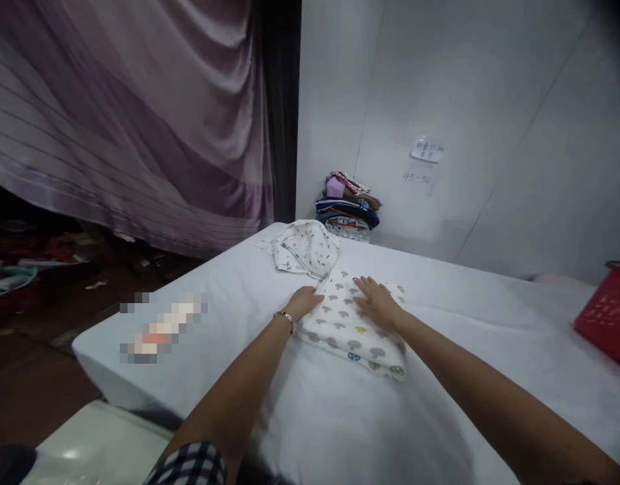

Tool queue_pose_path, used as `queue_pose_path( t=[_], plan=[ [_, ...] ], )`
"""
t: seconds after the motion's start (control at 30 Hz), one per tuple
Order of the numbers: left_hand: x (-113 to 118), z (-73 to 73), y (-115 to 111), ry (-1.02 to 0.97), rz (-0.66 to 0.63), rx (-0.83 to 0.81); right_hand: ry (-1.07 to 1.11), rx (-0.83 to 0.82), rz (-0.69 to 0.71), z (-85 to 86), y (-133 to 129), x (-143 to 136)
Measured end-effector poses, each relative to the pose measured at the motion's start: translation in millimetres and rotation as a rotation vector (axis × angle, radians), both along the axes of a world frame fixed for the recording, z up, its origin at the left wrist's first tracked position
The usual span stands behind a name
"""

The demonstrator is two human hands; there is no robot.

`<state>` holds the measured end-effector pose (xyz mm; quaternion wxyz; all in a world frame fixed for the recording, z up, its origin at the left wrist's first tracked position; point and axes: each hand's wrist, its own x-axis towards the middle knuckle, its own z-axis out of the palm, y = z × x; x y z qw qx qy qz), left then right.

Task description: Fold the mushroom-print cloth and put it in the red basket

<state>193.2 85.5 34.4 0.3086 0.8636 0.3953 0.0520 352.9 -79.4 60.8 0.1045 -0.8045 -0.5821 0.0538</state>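
Hands, 2, bare, both at 1 piece of cloth. Right hand [378, 302]: palm down, fingers loosely spread over the top, gripping nothing. Left hand [304, 302]: at the left edge; whether its fingers pinch the fabric I cannot tell from where I stand.

Item 1: mushroom-print cloth [340, 314], white, folded in layers, lying on the white cover [229, 286] between and under the hands.

Item 2: small-print white cloth [307, 249], crumpled, just beyond item 1's far left corner.

Item 3: stack of folded textiles [348, 209], by the wall, well apart.

Hazards, in my judgement, 3. Skewed layers: likely if 1 hand pushes harder than the other. Creases: the cover looks loose and could ruck up beneath a hard sweep. Tangling: items 1 and 2 lie so near that a forward shove could bunch them together. Item 3 seems safely out of reach.
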Motion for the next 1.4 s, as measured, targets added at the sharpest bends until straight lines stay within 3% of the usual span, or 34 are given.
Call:
queue_pose_path(
  t=[0.13, 0.27, 0.37, 0.47, 0.57, 0.63, 0.7, 0.8, 0.97, 1.1, 1.17, 1.23, 1.27, 1.33, 1.4],
  plan=[
    [-4, -6.8, -5, 0.015, 0.029, 0.049, -0.048, -0.009, 0.011, -21.6, 24, 2],
    [-3, -12.4, -10, 0.022, 0.065, 0.067, 0.005, -0.040, 0.018, -43.9, 32, 2],
    [-3, -12.0, -7, 0.015, 0.076, 0.050, 0.122, -0.005, 0.053, -37.2, 23, 4],
    [-4, -8.1, 0, 0.006, 0.090, -0.001, 0.175, 0.144, 0.051, -24.0, -5, 9],
    [-8, -4.3, 7, -0.023, 0.096, -0.093, 0.275, 0.378, -0.181, -22.8, -49, 12],
    [-10, -3.1, 9, -0.058, 0.106, -0.170, 0.556, 0.446, -0.440, -27.8, -80, 10],
    [-11, -2.3, 8, -0.092, 0.123, -0.243, 0.923, 0.427, -0.615, -32.4, -104, 2],
    [-12, 1.2, 4, -0.130, 0.148, -0.326, 1.234, 0.395, -0.651, -33.4, -120, -15],
    [-15, 19.9, -11, -0.175, 0.157, -0.465, 1.224, 0.344, -0.621, -23.5, -111, -22],
    [-18, 25.2, -53, -0.212, 0.097, -0.660, 1.170, 0.473, -0.568, -6.7, -130, 16],
    [-14, 15.2, -92, -0.281, 0.027, -0.819, 1.135, 0.516, -0.577, 1.5, -157, 46],
    [-7, -0.4, -137, -0.378, -0.047, -1.167, 1.037, 0.540, -0.604, 5.2, -191, 77],
    [-3, -8.0, -159, -0.385, -0.073, -1.257, 0.961, 0.523, -0.621, 4.9, -209, 90],
    [4, -18.7, -196, -0.369, -0.172, -1.319, 0.763, 0.465, -0.741, 1.1, -240, 107],
    [7, -21.0, -218, -0.342, -0.255, -1.314, 0.595, 0.430, -0.840, -4.9, -261, 110]
  ],
)
